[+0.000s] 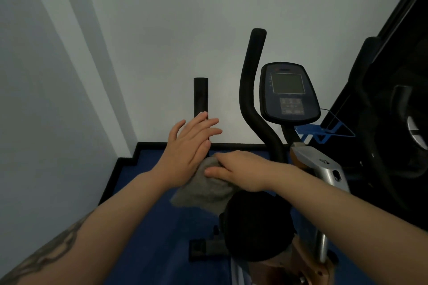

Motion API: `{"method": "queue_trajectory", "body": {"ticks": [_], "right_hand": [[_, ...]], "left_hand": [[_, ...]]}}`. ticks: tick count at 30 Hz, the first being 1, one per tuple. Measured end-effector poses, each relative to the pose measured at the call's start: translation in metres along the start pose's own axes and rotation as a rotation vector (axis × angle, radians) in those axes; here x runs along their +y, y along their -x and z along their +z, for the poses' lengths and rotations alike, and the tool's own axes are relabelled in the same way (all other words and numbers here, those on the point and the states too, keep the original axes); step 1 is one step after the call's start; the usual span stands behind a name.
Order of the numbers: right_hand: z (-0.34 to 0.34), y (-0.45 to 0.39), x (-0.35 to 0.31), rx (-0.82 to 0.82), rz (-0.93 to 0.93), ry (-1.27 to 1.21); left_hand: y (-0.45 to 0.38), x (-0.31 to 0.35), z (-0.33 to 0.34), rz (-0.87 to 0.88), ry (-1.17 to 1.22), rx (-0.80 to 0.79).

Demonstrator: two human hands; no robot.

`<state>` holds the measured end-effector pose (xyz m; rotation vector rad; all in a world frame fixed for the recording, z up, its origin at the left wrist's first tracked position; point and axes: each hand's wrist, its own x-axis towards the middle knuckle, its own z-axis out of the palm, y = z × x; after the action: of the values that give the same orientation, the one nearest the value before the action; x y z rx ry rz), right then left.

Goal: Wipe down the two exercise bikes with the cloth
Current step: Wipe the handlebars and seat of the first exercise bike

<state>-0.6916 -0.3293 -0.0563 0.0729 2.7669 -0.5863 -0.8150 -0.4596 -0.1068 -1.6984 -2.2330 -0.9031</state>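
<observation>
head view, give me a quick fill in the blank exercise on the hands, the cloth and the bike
1. The cloth in the right hand is ____ in colour.
2. The left hand has its fingers ____, and they grip nothing.
3. The floor under the bike is ____ in colour.
4. The console sits to the ____ of the curved black handlebar.

Missing words: grey; straight; blue; right
</observation>
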Motion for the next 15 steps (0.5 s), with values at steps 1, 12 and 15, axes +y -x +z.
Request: {"method": "queue_trajectory", "body": {"ticks": [1,12,15], "right_hand": [[-0.004,0.006,0.006,-0.03,-0.023,0.071],[-0.029,0.0,0.019,-0.077,0.041,-0.162],[-0.021,0.023,0.029,0.105,-0.028,0.011]], "left_hand": [[0.0,-0.001,-0.001,0.0,-0.013,-0.012],[0.003,0.002,0.007,-0.033,-0.011,0.042],[0.003,0.003,0.011,-0.045,0.015,0.074]]}}
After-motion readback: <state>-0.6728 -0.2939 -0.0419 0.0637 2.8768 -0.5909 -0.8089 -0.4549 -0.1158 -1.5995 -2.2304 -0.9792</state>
